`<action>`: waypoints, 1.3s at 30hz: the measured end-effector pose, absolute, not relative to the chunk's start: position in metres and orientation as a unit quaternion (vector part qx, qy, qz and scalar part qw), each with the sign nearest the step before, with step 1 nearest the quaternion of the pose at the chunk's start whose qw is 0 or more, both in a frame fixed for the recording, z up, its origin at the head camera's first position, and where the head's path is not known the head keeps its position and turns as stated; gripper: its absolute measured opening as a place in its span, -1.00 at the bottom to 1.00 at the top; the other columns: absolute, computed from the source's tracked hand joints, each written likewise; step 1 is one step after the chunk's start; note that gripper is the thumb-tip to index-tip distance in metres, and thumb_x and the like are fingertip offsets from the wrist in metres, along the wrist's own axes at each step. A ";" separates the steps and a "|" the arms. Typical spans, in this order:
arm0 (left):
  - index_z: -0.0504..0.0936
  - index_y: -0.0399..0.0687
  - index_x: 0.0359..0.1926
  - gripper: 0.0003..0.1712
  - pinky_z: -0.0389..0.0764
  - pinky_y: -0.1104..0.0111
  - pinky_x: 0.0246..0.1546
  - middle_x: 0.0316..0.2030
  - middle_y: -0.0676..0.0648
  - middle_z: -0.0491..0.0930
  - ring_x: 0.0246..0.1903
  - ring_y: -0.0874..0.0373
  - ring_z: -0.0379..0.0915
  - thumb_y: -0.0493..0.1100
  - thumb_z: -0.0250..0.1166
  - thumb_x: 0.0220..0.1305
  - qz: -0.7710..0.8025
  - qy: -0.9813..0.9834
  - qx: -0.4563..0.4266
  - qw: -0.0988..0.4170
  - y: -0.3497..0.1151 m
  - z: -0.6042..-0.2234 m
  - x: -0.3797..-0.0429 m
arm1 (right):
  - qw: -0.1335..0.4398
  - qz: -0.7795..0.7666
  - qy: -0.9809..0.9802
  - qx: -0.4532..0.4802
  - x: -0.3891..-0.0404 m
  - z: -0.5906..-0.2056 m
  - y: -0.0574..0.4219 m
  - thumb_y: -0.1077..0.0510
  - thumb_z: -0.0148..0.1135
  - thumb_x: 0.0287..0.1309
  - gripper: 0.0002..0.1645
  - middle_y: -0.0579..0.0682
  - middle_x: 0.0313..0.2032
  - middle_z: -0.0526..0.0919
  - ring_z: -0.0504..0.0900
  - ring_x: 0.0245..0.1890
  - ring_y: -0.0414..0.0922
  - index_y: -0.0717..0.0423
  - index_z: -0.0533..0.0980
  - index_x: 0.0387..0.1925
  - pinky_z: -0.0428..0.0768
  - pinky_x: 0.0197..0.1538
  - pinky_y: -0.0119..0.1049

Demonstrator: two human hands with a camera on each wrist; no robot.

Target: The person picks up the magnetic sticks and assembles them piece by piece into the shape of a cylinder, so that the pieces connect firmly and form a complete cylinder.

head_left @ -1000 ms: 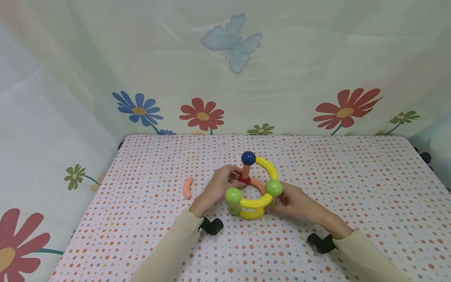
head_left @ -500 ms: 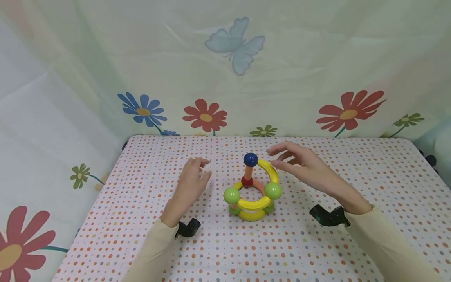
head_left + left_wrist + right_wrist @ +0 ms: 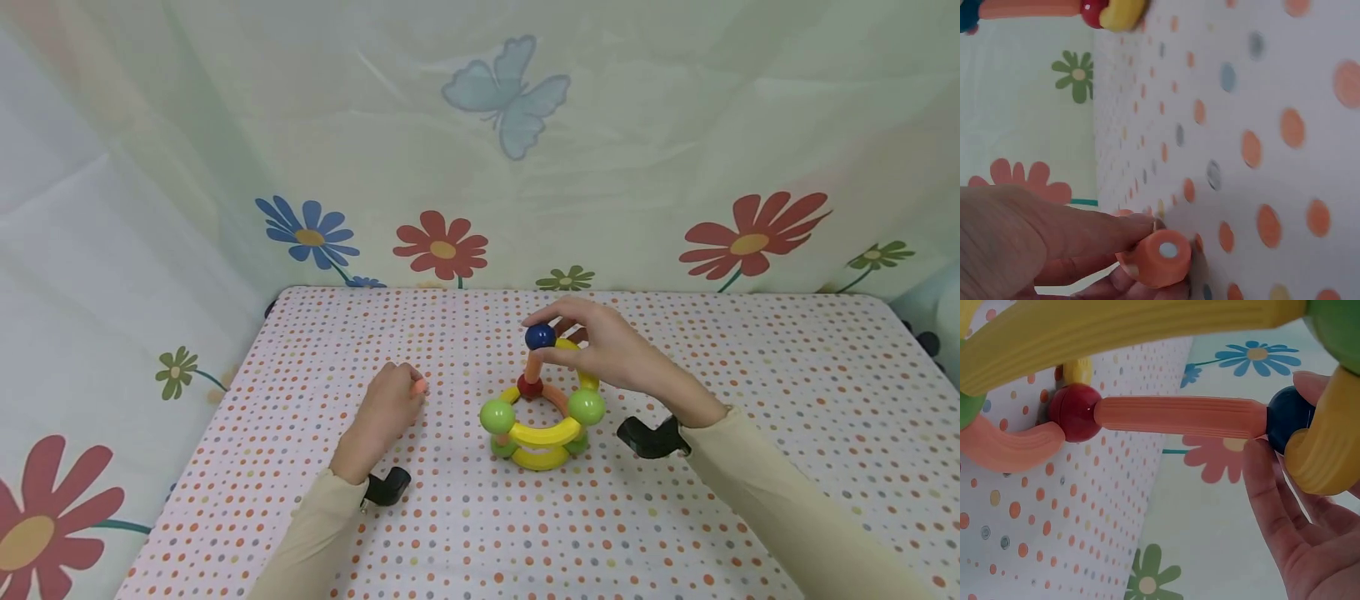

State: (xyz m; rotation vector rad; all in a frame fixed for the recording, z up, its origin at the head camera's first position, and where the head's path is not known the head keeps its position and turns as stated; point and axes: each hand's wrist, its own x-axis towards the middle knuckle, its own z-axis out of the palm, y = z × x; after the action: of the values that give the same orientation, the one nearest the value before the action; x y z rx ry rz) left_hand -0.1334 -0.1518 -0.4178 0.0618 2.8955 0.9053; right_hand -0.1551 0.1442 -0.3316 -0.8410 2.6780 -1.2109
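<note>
A toy built of coloured rods and balls stands on the table, its curved yellow rods [image 3: 542,435] joining green balls [image 3: 498,417]. At its back, an upright orange rod [image 3: 1179,416] rises from a red ball [image 3: 1076,412] to a dark blue ball [image 3: 541,337]. My right hand [image 3: 609,342] pinches the blue ball between thumb and fingers; a curved yellow rod [image 3: 1325,444] runs from that ball in the right wrist view. Left of the toy, my left hand [image 3: 386,408] grips a curved orange rod [image 3: 1163,259], whose end with a pale round disc shows in the left wrist view.
A dotted cloth covers the table [image 3: 480,533]. Behind it hangs a pale curtain [image 3: 630,167] printed with flowers and a butterfly. Black wrist cameras [image 3: 651,439] sit below each hand.
Both hands came off the toy's sides. The left moved left and took hold of the loose orange rod; the right rose, then came in over the blue ball and pinched it.
</note>
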 end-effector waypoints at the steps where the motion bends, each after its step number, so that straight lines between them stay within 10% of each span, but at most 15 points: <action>1: 0.65 -0.43 -0.05 -0.81 0.56 0.22 -0.21 -0.18 -0.25 0.56 -0.25 -0.02 0.46 -0.32 0.32 0.44 0.306 0.950 0.025 0.052 -0.150 -0.418 -0.134 | 0.043 -0.398 0.875 -0.272 -0.156 -0.332 0.145 0.32 0.49 0.21 -0.53 0.17 0.08 0.68 0.68 -0.03 0.09 0.27 0.62 0.15 0.68 0.08 0.05; 20: 0.73 -0.12 0.11 -0.67 0.61 0.32 -0.31 -0.62 -0.04 0.65 -0.13 0.08 0.66 -0.10 0.43 0.41 0.446 0.877 0.163 0.072 -0.089 -0.339 -0.148 | 0.043 -0.414 0.871 -0.262 -0.157 -0.333 0.145 0.33 0.52 0.19 -0.57 0.16 0.04 0.68 0.69 -0.04 0.09 0.27 0.62 0.08 0.67 0.11 0.08; 33: 0.74 -0.09 0.13 -0.63 0.65 0.32 -0.30 -0.23 -0.06 0.73 -0.24 0.09 0.63 -0.04 0.43 0.41 0.470 0.858 0.173 0.118 -0.093 -0.337 -0.155 | 0.041 -0.417 0.866 -0.272 -0.159 -0.332 0.146 0.34 0.51 0.19 -0.54 0.20 0.08 0.66 0.67 0.01 0.13 0.29 0.59 0.12 0.63 0.17 0.14; 39: 0.67 -0.19 0.22 -0.61 0.74 0.20 -0.17 -0.09 -0.13 0.74 -0.19 0.06 0.67 -0.10 0.35 0.48 0.541 0.806 0.162 0.175 -0.102 -0.341 -0.158 | -0.058 -0.393 0.868 -0.298 -0.129 -0.308 0.139 0.31 0.51 0.20 -0.55 0.12 0.11 0.57 0.58 0.12 0.10 0.21 0.59 0.11 0.58 0.21 0.14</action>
State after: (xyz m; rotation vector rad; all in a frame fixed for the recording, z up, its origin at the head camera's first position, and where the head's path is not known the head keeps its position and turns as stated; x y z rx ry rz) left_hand -0.1581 -0.1016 -0.3411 0.4594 2.2854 1.5334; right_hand -0.1292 0.1385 -0.3078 -0.9709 2.8316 -1.2837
